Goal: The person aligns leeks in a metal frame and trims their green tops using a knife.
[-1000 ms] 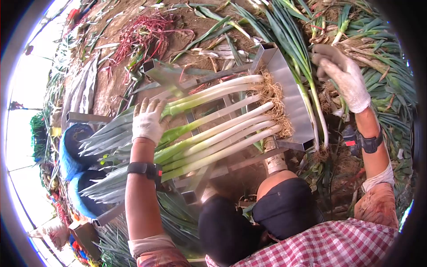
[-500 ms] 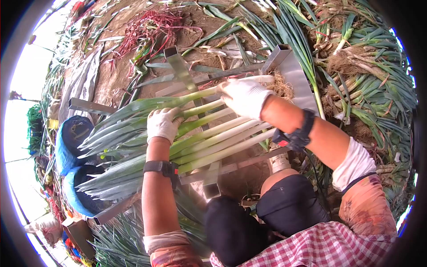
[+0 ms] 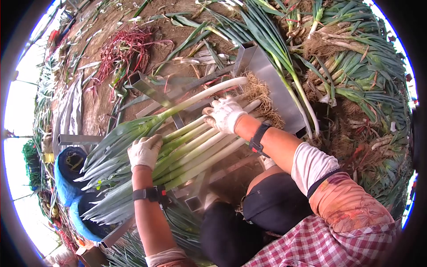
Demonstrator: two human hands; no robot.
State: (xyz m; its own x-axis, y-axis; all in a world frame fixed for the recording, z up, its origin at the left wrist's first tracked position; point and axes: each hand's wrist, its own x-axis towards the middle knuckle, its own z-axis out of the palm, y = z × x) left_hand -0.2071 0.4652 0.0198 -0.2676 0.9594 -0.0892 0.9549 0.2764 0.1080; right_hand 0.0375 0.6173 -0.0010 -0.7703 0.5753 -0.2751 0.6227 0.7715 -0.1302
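Observation:
Several long green onions [image 3: 195, 149] lie side by side across a metal frame, white stalks and roots [image 3: 265, 100] to the right, green leaves to the left. My left hand [image 3: 146, 152], in a white glove, has its fingers curled over the green part of the row. My gloved right hand [image 3: 224, 115] grips the white stalks near the middle of the row; its fingers partly hide them. One green onion [image 3: 200, 96] lies a little apart along the far side, its root end against the metal plate [image 3: 284, 93].
Square metal bars of the frame [image 3: 149, 89] stick up around the row. Blue bags [image 3: 66, 178] stand at the left. Red twine [image 3: 126, 51] lies on the soil beyond. Heaps of green onions [image 3: 364, 66] are piled at the right. My knees [image 3: 275, 204] are close to the frame.
My right hand has left the farthest green onion's stalk and come nearer, onto the other stalks. My left hand stays on the leaves. The view has shifted slightly.

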